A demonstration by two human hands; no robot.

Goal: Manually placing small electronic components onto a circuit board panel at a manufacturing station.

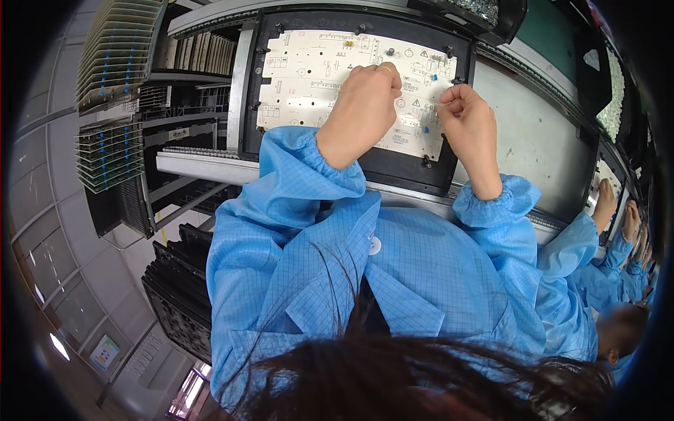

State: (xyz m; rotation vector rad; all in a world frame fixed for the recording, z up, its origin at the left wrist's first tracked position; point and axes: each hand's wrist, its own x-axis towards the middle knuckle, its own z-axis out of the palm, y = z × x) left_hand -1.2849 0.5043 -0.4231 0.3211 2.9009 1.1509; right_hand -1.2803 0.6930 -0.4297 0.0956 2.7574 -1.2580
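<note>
White rectangular circuit board point(295, 90) lies in a black rectangular tray point(414, 172), upper centre of the frame. Left hand point(365, 105), curled, is over its middle; right hand point(469, 128), fingertips pinched, at its right edge. Contents cannot be determined.

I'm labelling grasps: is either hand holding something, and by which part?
It cannot be told: the left hand is curled over the white board, its grip hidden; the right hand looks pinched, but nothing shows clearly in it.
</note>
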